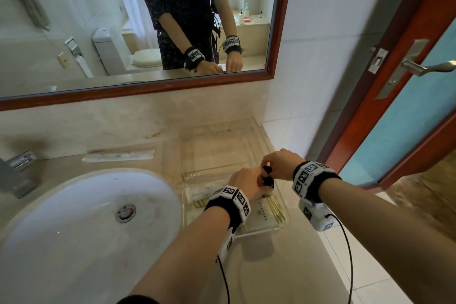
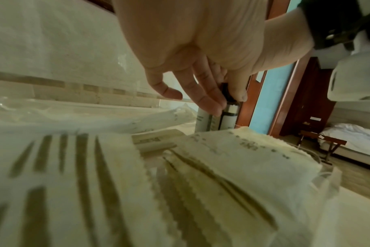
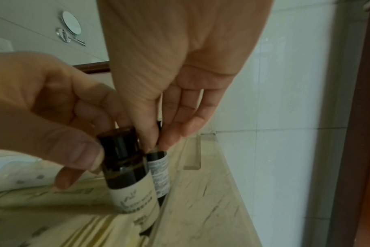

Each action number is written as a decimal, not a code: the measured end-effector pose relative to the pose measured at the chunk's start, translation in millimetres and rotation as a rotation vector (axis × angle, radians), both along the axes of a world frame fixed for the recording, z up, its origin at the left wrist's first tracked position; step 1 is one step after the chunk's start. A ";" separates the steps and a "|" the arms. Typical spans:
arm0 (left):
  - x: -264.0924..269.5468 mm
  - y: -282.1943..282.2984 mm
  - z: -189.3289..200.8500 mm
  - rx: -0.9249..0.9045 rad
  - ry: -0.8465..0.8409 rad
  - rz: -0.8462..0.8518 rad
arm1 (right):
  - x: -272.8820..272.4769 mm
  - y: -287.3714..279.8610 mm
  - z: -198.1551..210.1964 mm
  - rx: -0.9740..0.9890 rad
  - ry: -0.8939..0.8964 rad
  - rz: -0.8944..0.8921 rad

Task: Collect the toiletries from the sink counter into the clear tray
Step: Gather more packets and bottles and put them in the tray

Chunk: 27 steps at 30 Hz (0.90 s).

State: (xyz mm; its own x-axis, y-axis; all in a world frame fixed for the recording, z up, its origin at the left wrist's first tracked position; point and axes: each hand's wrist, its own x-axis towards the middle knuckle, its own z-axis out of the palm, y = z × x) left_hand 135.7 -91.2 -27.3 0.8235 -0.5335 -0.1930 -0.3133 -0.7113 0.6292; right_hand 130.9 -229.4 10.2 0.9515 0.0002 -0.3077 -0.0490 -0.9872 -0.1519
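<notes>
Both hands are down over the clear tray (image 1: 283, 223), which sits on the desk right of the sink (image 1: 86, 210) and just shy of the desk's edge. The left hand (image 1: 246, 181) has its thumb and fingers wrapped round the black cap of a small dark bottle (image 3: 129, 173) with a cream label, standing it inside the tray. The right hand (image 1: 280, 164) pinches the top of a second dark bottle (image 3: 158, 172) right beside the first, the two bottles touching, tucked against the tray's right wall. The rest of the tray is full of cream paper packets (image 2: 232, 175) with olive stripes, lying flat and overlapping, plus a long white wrapped packet (image 1: 204, 191) along the back side. One more long white wrapped item (image 1: 118, 155) lies out on the desk behind the sink, up by the wall and well apart from the tray. Above it all is the wood-framed mirror (image 1: 153, 87).
</notes>
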 end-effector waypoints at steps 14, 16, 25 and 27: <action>18.3 54.5 -1.9 0.331 -0.069 -0.061 | 6.7 8.2 12.8 0.040 -0.105 0.027; 19.8 65.8 -4.7 0.400 -0.049 -0.048 | 8.7 17.8 13.2 0.045 -0.118 0.069; 19.5 104.3 -9.9 0.445 -0.016 0.041 | 28.4 69.3 10.5 0.058 -0.158 0.205; 20.5 117.0 -5.8 0.404 -0.005 0.064 | 35.7 84.8 10.5 0.056 -0.163 0.236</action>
